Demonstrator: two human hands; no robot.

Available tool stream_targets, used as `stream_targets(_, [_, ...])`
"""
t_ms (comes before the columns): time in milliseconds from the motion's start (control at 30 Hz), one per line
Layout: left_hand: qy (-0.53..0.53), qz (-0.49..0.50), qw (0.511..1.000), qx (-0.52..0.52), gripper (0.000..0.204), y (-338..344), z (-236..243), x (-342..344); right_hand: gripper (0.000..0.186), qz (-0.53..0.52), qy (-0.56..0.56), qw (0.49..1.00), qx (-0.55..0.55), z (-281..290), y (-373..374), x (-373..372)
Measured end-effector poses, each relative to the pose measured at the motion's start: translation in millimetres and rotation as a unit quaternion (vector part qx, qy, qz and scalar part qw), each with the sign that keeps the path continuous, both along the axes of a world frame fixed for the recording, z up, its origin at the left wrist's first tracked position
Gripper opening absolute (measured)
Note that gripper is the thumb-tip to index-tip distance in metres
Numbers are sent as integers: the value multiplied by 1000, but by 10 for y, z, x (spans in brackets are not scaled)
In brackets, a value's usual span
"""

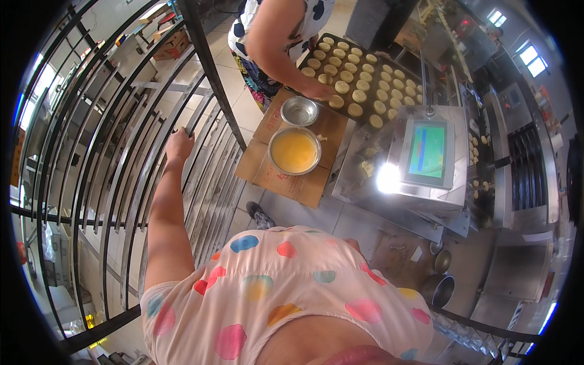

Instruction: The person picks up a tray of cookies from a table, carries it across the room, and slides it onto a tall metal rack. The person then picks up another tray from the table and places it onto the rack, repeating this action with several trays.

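My left hand [179,145] reaches out to the left, its fingers closed round a bar of the tall metal rack [210,73]. The rack's long rails run in tiers down the left side. My right hand does not show; my torso covers the lower middle of the picture. Ahead of me, a metal bowl of yellow liquid [294,151], which looks like beaten egg, sits on a flattened cardboard sheet [274,177]. Just beyond it stands a smaller metal bowl [299,111].
Across from me, another person's hand [317,89] is at the near edge of a dark baking tray [348,111] carrying rows of round pastries [360,96]. To the right stands a steel machine with a lit screen [427,152]. Dark pots [438,289] are low at the right.
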State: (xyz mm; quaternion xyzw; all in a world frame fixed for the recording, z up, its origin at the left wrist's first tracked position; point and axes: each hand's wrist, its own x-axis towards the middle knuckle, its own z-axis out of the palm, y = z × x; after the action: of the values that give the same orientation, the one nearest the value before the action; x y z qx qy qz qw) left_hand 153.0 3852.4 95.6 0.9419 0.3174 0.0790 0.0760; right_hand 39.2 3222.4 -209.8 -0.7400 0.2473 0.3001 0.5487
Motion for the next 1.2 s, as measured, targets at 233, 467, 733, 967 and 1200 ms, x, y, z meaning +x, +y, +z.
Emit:
stream_targets(233, [-6, -9, 1000, 3, 36, 40, -76, 19, 22, 22, 11, 999, -34, -328, -130, 0])
stream_targets(467, [-1, -3, 1000, -3, 36, -7, 44, -45, 23, 0, -1, 1000, 2, -755, -227, -91])
stream_targets(733, [5, 12, 1000, -8, 36, -18, 29, -31, 23, 65, -29, 995, -75, -868, -354, -191])
stream_targets(967, [4, 12, 1000, -9, 35, -44, 43, -43, 25, 44, -44, 995, -75, -776, -344, -255])
stream_targets(1200, [-10, -1, 1000, -20, 35, 8, 6, -58, 27, 124, -88, 973, -175, -576, -363, -323])
